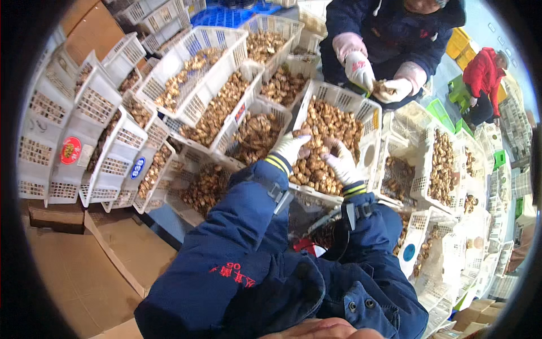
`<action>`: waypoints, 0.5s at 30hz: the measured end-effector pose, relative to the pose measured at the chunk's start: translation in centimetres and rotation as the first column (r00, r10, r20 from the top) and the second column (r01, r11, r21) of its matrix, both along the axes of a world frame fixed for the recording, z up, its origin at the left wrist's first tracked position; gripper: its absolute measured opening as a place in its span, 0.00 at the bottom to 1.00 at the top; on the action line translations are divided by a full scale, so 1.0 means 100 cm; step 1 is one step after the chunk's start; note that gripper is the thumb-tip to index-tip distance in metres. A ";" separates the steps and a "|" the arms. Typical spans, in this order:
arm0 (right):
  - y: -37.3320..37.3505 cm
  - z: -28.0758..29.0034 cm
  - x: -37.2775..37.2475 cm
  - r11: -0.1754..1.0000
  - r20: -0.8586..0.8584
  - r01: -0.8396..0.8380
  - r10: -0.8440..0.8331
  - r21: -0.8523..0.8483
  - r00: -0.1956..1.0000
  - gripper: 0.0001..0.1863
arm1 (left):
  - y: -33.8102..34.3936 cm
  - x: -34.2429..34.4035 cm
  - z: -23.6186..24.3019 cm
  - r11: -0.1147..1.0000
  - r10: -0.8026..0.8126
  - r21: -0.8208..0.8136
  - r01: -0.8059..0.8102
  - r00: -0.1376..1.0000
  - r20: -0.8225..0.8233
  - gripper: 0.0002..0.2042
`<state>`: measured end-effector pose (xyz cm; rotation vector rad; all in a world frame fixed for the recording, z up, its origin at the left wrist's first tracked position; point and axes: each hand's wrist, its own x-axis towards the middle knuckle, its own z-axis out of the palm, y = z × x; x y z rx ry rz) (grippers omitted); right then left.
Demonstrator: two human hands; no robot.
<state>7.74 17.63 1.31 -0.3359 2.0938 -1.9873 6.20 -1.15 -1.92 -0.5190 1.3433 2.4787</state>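
Note:
Brown mushrooms (323,121) fill the white slatted crate (370,120) before me. Over its left side, my left hand (289,149), in a white glove with browned fingertips, is closed on a mushroom. My right hand (342,165), gloved alike, hovers over the same heap at the right, its fingers curled round a mushroom. Both fingertips partly blend with the brown heap behind them. Across the crate, a co-worker's gloved hand (359,71) is near something green, and the other gloved hand (393,90) holds mushrooms.
Mushroom crates (186,85) crowd the left, some tilted or stacked. More crates (443,164) line the right side. Flattened cardboard (79,271) lies at lower left. A blue crate (226,17) stands at the back. Farther off at right, a person in red (484,76) bends near green crates.

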 end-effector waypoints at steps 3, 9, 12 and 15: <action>-0.001 -0.010 0.014 1.000 -0.080 -0.023 0.023 0.004 0.997 0.23 | 0.005 0.005 -0.010 0.992 0.071 0.106 -0.072 0.997 0.007 0.09; 0.002 -0.032 0.032 0.982 -0.035 0.174 -0.177 -0.075 0.984 0.24 | 0.034 0.024 -0.009 0.996 0.081 0.043 -0.083 0.995 0.055 0.08; 0.006 -0.033 0.041 0.988 -0.027 0.142 -0.144 -0.056 0.989 0.23 | 0.045 0.037 -0.006 0.991 0.124 0.052 -0.125 0.992 0.023 0.08; 0.004 -0.019 0.061 0.995 0.012 0.086 -0.086 -0.055 0.996 0.20 | 0.047 0.052 -0.006 0.988 0.152 0.022 -0.151 0.988 -0.032 0.09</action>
